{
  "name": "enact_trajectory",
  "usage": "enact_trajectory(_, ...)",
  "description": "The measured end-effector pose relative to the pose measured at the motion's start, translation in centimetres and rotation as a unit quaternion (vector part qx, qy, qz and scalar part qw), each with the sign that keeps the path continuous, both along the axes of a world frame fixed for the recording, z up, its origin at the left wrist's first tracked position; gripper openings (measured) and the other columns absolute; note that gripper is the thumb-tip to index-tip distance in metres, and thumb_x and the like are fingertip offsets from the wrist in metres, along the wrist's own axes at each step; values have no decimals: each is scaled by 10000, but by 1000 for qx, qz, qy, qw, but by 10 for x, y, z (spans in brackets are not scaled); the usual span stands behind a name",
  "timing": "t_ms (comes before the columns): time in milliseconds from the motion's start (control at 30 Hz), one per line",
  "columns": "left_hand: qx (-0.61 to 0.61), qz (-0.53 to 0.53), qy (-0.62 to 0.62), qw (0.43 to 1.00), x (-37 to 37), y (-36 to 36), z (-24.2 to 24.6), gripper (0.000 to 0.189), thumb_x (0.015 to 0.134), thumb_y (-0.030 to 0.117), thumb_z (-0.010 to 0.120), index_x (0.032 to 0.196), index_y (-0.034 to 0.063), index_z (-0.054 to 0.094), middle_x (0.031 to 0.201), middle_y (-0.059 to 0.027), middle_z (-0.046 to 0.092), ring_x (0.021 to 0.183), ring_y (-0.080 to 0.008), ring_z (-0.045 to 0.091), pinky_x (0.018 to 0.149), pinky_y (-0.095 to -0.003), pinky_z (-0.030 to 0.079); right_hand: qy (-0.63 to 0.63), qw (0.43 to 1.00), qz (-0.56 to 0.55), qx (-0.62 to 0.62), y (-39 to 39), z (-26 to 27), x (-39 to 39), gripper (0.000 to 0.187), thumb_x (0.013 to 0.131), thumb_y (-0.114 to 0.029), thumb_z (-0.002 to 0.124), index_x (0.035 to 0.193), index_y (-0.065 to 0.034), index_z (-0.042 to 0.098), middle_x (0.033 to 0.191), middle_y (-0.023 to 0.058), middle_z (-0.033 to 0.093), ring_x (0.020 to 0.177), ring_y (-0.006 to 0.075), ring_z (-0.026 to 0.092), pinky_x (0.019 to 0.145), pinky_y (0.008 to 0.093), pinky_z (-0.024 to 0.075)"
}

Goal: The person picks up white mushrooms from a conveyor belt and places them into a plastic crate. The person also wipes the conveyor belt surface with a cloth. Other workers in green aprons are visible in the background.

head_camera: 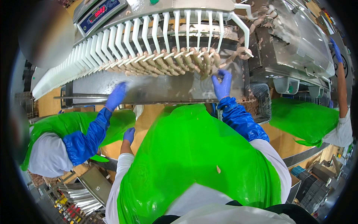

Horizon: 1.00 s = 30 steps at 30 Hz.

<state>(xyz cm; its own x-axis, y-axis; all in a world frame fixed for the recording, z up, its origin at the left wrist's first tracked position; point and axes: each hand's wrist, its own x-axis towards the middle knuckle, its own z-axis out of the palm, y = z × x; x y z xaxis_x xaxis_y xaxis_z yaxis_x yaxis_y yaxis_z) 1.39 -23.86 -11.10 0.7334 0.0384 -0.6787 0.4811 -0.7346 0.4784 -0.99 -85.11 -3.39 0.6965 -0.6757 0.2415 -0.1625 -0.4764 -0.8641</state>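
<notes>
My right hand (223, 84), in a blue-violet glove and with a blue sleeve cover on the arm, is raised over the metal work surface (167, 89). Its thumb and fingers are apart and curved, with nothing visible between them. Just above and left of it, linked sausages (207, 65) hang in loops from a row of white hooks (176, 30). One strand runs up right to the end hook. My left hand (129, 135), also gloved, is low beside the green apron, away from the surface; whether its fingers are closed is unclear.
A co-worker's gloved hand (116, 96) reaches over the surface at left, partly blurred. A machine with a clear cover (304, 42) stands at right, beyond a dark plastic crate (261, 103). A digital scale (100, 14) sits upper left. Another person stands far right.
</notes>
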Motion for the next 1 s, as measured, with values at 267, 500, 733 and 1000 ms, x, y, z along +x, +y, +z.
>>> enact_trajectory(267,99,-123,2,987,-15,4,18,470,912,374,516,1253,60,593,1306,-166,570,1210,-306,537,1036,-373,398,-26,974,196,110,11,14,55,260,964,-205,527,1071,10,626,987,121,665,956,221,615,846,356,461)
enact_trajectory(500,56,-42,-58,996,-6,-15,65,483,922,389,512,1253,46,589,1300,-158,579,1206,-297,542,1036,-358,398,15,954,223,200,25,2,44,193,977,-172,516,967,9,581,929,82,667,867,180,617,783,314,480)
enact_trajectory(733,93,-122,-54,987,-37,36,42,475,925,382,505,1251,46,590,1303,-163,574,1212,-293,538,1040,-368,399,148,952,250,94,30,-36,9,322,925,-343,565,1010,-34,594,891,164,657,824,301,644,768,392,487)
enact_trajectory(1000,71,-80,-18,994,-6,26,55,479,927,372,514,1257,32,582,1280,-178,589,1192,-302,553,1019,-363,412,200,957,205,51,23,-9,-11,343,904,-251,618,1149,-12,593,1003,179,659,888,278,654,764,378,494)
